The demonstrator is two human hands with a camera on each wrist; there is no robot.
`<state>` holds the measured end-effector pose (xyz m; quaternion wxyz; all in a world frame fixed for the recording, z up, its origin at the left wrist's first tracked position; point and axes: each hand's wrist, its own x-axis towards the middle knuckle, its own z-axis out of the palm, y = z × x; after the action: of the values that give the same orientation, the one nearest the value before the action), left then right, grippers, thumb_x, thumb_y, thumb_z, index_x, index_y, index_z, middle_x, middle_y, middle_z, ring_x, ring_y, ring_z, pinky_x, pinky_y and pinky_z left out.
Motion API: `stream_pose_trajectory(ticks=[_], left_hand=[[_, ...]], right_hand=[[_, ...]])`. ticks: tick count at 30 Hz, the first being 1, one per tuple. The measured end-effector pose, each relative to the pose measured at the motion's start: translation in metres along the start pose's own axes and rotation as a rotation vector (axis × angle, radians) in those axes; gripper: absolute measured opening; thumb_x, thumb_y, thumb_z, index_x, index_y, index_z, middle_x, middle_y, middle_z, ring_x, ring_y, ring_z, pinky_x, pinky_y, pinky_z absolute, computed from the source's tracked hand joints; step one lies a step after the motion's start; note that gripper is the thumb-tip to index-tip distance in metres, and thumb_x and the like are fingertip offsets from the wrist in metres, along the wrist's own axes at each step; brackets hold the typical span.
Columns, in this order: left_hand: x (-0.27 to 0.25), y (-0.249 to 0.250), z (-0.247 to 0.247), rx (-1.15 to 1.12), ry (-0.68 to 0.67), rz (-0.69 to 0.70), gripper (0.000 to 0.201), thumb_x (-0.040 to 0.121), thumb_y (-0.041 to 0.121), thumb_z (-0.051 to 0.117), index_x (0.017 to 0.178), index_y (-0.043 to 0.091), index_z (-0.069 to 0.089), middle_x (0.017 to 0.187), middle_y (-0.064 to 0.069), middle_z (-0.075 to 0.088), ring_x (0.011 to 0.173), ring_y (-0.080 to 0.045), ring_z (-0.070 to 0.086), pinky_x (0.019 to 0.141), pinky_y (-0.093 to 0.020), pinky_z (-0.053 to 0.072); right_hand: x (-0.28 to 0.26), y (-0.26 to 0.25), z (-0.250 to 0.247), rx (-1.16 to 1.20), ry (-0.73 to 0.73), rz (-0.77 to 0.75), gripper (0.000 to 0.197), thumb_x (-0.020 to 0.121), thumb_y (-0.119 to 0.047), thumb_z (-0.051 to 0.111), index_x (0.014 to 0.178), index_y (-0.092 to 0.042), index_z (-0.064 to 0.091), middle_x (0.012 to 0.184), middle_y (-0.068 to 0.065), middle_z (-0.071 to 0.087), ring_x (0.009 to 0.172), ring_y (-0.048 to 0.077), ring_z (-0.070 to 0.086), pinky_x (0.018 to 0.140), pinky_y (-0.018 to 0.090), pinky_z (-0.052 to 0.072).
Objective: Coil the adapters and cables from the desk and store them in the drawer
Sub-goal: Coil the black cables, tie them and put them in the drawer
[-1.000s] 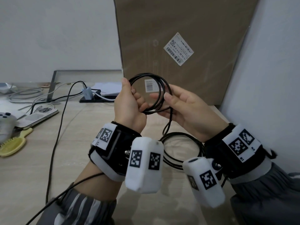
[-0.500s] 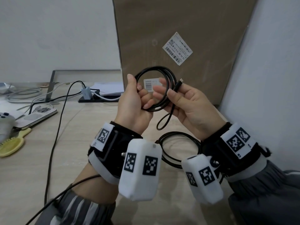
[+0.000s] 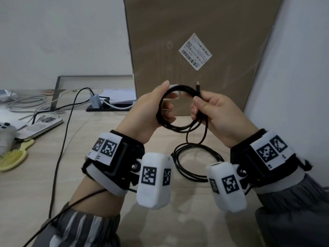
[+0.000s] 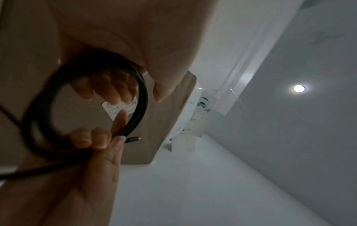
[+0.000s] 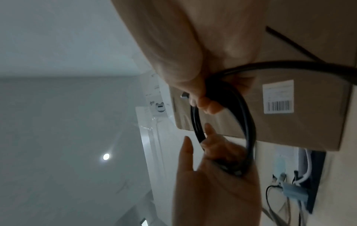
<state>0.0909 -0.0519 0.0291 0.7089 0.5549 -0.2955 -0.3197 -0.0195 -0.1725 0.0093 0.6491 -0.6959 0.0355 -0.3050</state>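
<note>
Clearly, the left hand (image 3: 151,111) gripped the black cable (image 3: 175,126) coil to hold its shape while the right hand (image 3: 216,114) pinched the loops beside the plug end (image 3: 198,87), slack trailing to the worktop (image 3: 85,157).

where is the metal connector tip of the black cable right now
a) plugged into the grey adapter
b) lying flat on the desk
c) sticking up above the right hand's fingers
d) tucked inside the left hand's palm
c: the metal connector tip of the thin black cable pokes up just above the right hand, which grips the coil, while the left hand holds the coil's other side.
</note>
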Motion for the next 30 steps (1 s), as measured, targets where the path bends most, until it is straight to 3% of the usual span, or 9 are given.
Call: stream_pose_trajectory(ticks=[5, 7, 9, 11, 16, 22, 26, 30], left_hand=[[-0.009, 0.003, -0.004, 0.496, -0.015, 0.011, 0.054, 0.086, 0.063, 0.050, 0.073, 0.012, 0.066, 0.056, 0.002, 0.052, 0.050, -0.012, 0.049, 0.060, -0.025, 0.047], [-0.012, 0.001, -0.002, 0.656, -0.025, 0.027, 0.063, 0.081, 0.071, 0.048, 0.065, 0.013, 0.066, 0.054, 0.003, 0.055, 0.049, -0.009, 0.051, 0.058, -0.022, 0.048], [-0.011, -0.004, 0.000, 0.766, 0.002, 0.073, 0.064, 0.081, 0.072, 0.046, 0.055, 0.015, 0.060, 0.049, 0.006, 0.051, 0.043, -0.005, 0.046, 0.052, -0.021, 0.042], [-0.008, -0.007, 0.001, 0.783, -0.007, 0.109, 0.061, 0.086, 0.066, 0.047, 0.055, 0.015, 0.057, 0.049, 0.006, 0.046, 0.041, -0.006, 0.039, 0.049, -0.024, 0.033], [-0.004, -0.009, 0.007, 0.470, 0.005, 0.107, 0.043, 0.099, 0.036, 0.044, 0.061, 0.016, 0.045, 0.044, 0.011, 0.034, 0.039, -0.007, 0.025, 0.040, -0.020, 0.020], [0.003, -0.008, 0.005, 0.031, 0.101, 0.011, 0.038, 0.101, 0.032, 0.042, 0.067, 0.014, 0.043, 0.040, 0.010, 0.028, 0.034, -0.005, 0.017, 0.035, -0.017, 0.014], [0.004, -0.012, 0.011, -0.167, 0.104, -0.011, 0.038, 0.102, 0.034, 0.041, 0.070, 0.012, 0.044, 0.041, 0.009, 0.025, 0.034, -0.003, 0.017, 0.035, -0.016, 0.013], [0.004, -0.015, 0.018, -0.189, 0.014, 0.004, 0.040, 0.102, 0.036, 0.038, 0.072, 0.011, 0.046, 0.045, 0.007, 0.027, 0.038, -0.005, 0.020, 0.039, -0.017, 0.018]], right_hand=[[-0.006, -0.001, 0.004, -0.360, -0.137, -0.042, 0.022, 0.097, -0.004, 0.046, 0.106, -0.009, 0.066, 0.063, -0.003, 0.053, 0.061, 0.009, 0.050, 0.067, 0.023, 0.045], [-0.009, -0.003, 0.009, -0.472, -0.209, -0.030, 0.021, 0.096, -0.006, 0.050, 0.096, -0.015, 0.068, 0.061, -0.008, 0.053, 0.061, 0.008, 0.049, 0.065, 0.022, 0.044], [-0.012, -0.004, 0.014, -0.532, -0.219, -0.021, 0.023, 0.094, -0.007, 0.052, 0.082, -0.019, 0.066, 0.059, -0.010, 0.054, 0.058, 0.006, 0.050, 0.062, 0.019, 0.043], [-0.011, -0.005, 0.015, -0.561, -0.192, -0.033, 0.020, 0.093, -0.007, 0.054, 0.080, -0.015, 0.066, 0.062, -0.003, 0.056, 0.058, 0.007, 0.051, 0.062, 0.021, 0.043], [-0.008, -0.007, 0.010, -0.447, -0.097, -0.098, 0.018, 0.094, -0.009, 0.054, 0.101, -0.014, 0.070, 0.078, 0.015, 0.065, 0.066, 0.011, 0.053, 0.065, 0.024, 0.046], [-0.004, -0.004, 0.001, -0.409, -0.043, -0.037, 0.028, 0.101, -0.017, 0.042, 0.109, -0.037, 0.060, 0.072, -0.002, 0.065, 0.064, 0.008, 0.060, 0.066, 0.028, 0.049], [-0.003, 0.001, 0.006, -0.462, -0.014, -0.052, 0.028, 0.101, -0.021, 0.040, 0.127, -0.025, 0.048, 0.074, -0.003, 0.060, 0.063, 0.008, 0.062, 0.067, 0.026, 0.046], [-0.001, 0.002, 0.003, -0.447, 0.106, -0.094, 0.014, 0.101, -0.019, 0.041, 0.102, -0.024, 0.054, 0.053, -0.012, 0.052, 0.055, 0.007, 0.052, 0.064, 0.030, 0.043]])
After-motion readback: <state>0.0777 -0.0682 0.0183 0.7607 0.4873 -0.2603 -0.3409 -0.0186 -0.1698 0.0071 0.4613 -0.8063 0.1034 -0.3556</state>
